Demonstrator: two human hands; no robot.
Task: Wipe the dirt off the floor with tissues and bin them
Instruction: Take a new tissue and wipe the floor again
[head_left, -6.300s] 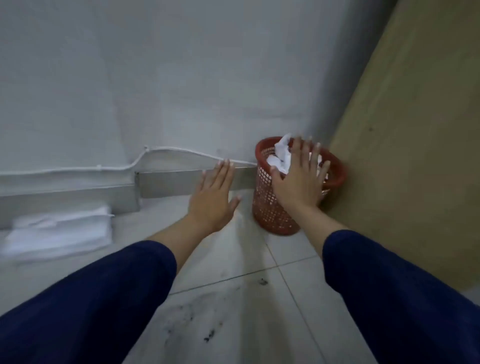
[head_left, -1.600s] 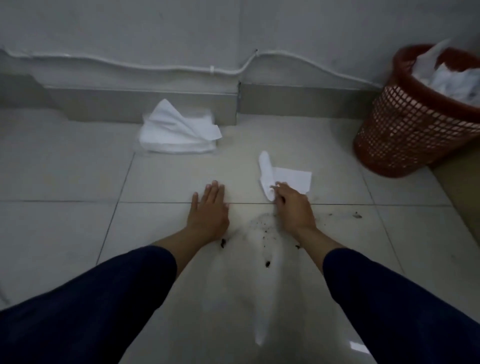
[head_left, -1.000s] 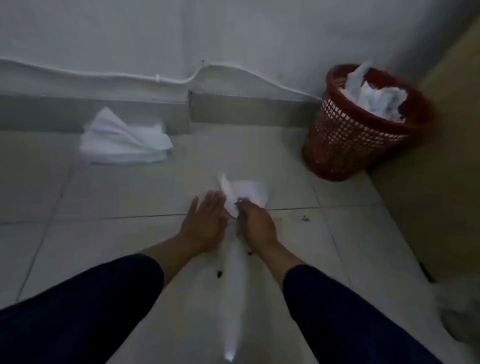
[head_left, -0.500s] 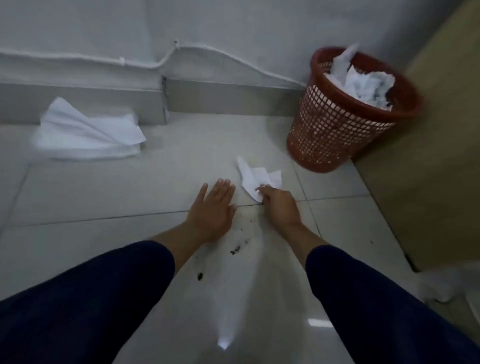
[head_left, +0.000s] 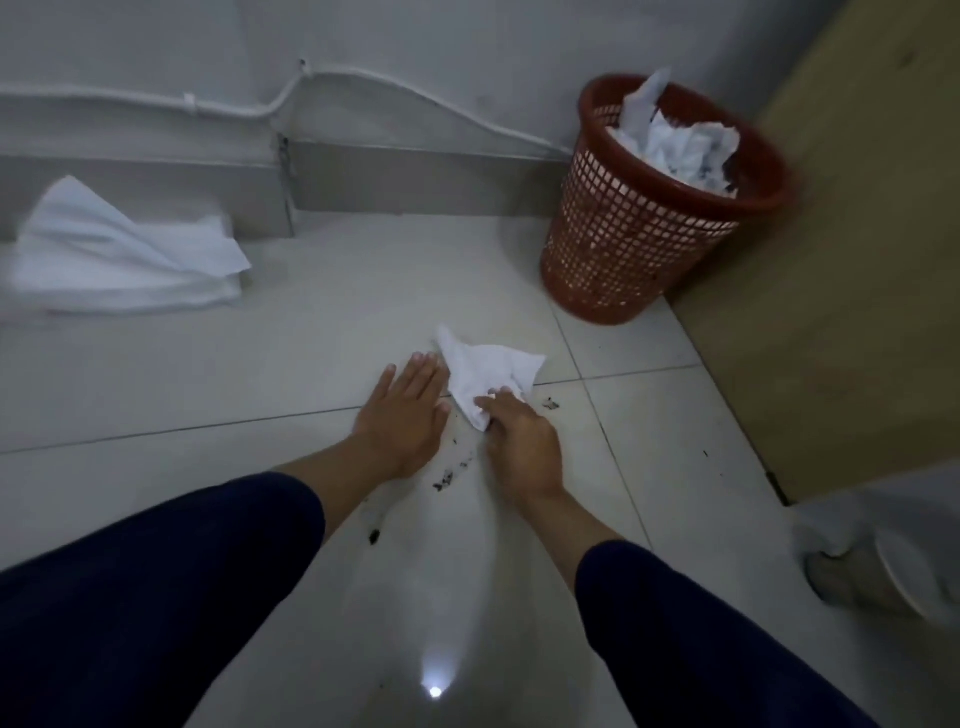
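Note:
A crumpled white tissue (head_left: 488, 371) lies on the pale tiled floor, and my right hand (head_left: 522, 444) grips its near corner against the tiles. My left hand (head_left: 408, 415) rests flat on the floor just left of it, fingers together, holding nothing. Dark dirt specks (head_left: 447, 478) are scattered between and below my hands, with another speck (head_left: 550, 404) right of the tissue. A red mesh bin (head_left: 623, 244) stuffed with used white tissues stands at the upper right in the corner. A stack of clean tissues (head_left: 130, 260) sits at the far left by the skirting.
A grey skirting board (head_left: 415, 179) and a white cable (head_left: 363, 78) run along the back wall. A tan wooden panel (head_left: 831, 260) closes the right side. A foot in a pale slipper (head_left: 872, 577) shows at the lower right.
My right hand has slid the tissue slightly back and left over the dirt. My left hand stays flat beside it. The view has shifted a little.

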